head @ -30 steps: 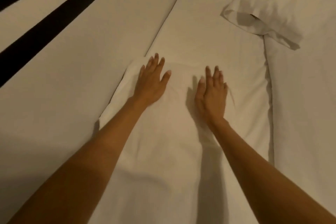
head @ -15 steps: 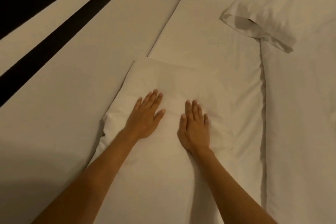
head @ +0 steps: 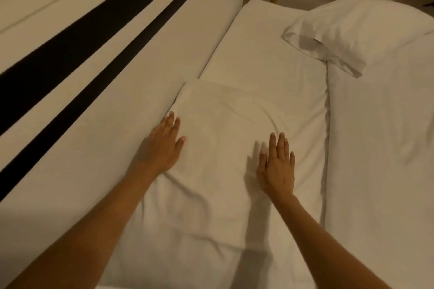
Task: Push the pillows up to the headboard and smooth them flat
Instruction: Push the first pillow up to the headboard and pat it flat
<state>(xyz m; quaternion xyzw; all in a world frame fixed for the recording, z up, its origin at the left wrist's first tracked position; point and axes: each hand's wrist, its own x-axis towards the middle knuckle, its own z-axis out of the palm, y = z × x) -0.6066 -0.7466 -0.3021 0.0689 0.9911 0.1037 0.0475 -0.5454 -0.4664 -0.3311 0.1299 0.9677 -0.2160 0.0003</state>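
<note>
I see the flat white fabric pillow (head: pixel 225 148) lying on the bed with its long edge against the cream padded headboard with dark stripes (head: pixel 98 73). My left hand (head: pixel 162 148) presses its headboard-side edge, fingers flat and spread; my right hand (head: pixel 278 166) lies flat on its far side, fingers extended, gripping nothing. A second rumpled white pillow (head: pixel 347 30) sits well beyond, away from the headboard, on the folded white duvet (head: pixel 380 148).

Both arms bare, extended forward from near edge. Left hand (head: pixel 164 145) palm down, fingers together, thumb splayed right. Right hand (head: pixel 278 164) palm down, flat, fingers straight, pointing far. Hands well apart.
</note>
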